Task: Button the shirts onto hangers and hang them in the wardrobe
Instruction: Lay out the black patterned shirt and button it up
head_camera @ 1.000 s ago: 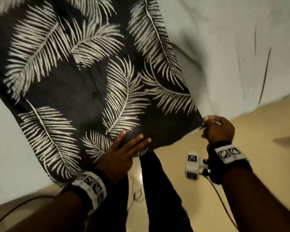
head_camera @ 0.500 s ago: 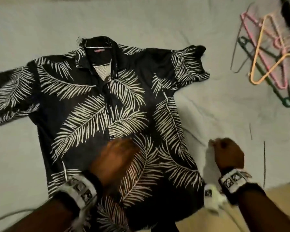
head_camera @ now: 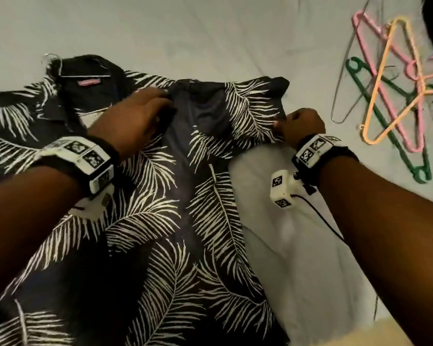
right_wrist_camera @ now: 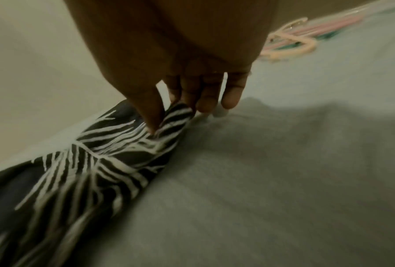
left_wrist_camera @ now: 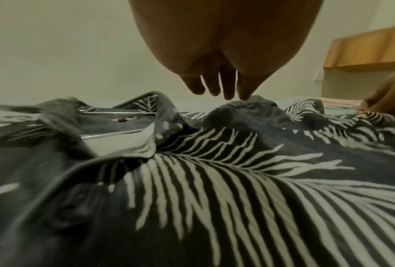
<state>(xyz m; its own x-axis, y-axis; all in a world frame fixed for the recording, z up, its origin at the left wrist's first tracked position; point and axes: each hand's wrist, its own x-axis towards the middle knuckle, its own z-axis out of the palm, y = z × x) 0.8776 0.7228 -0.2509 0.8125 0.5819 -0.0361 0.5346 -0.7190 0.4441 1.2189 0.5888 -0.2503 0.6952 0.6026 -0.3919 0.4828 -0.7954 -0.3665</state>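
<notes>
Holding the shirt (head_camera: 160,221) flat on the bed (head_camera: 210,28), you've got both hands on its right side: your left hand (head_camera: 135,118) reaches across w/ fingers (left_wrist_camera: 228,86) fairly straight, tips touching a raised fold near the shoulder, not gripping. Your right hand (head_camera: 301,126) has its fingers (right_wrist_camera: 153,112) curled, pinching the sleeve edge between thumb & the rest.

A wire hanger (head_camera: 85,76) sits inside the collar area; its hook pokes out by the collar. Spare hangers (head_camera: 395,96) lie in a pile well apart, to the right.

Risks from here:
- Tug the sleeve too hard w/ the right hand & the whole shirt prob slides over the bed, since the left hand only rests on it. The hanger could then shift off-centre or slip out of the shoulder.
- The front looks at least partly open near the collar; can't tell how many buttons are done. Lift it now & the shirt may drop off the hanger.
- The fabric is bunched at the right shoulder. Button over that bunch & the front edges likely misalign, i.e. button in the wrong hole.
- The hanger's wire end could snag the cloth if you drag instead of lifting.
</notes>
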